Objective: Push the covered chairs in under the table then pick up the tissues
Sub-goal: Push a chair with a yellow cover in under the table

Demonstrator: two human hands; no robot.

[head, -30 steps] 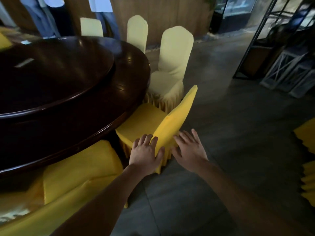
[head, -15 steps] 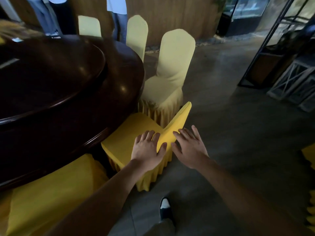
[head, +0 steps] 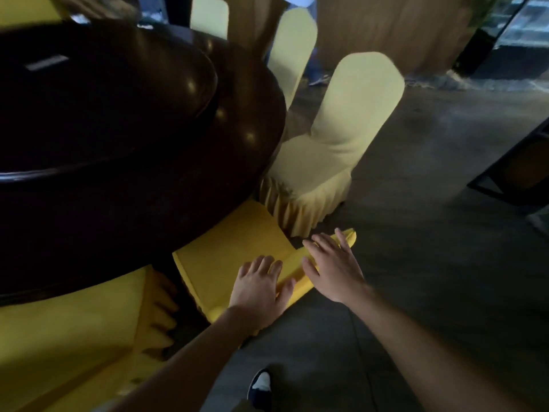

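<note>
Since a second ago the bright yellow fabric-covered chair (head: 237, 257) sits further under the dark round wooden table (head: 142, 162). Left hand (head: 258, 289) grips its backrest top, fingers wrapped; right hand (head: 332, 269) lies flat on it, fingers spread. Pale yellow covered chair (head: 332, 144) just beyond.
</note>
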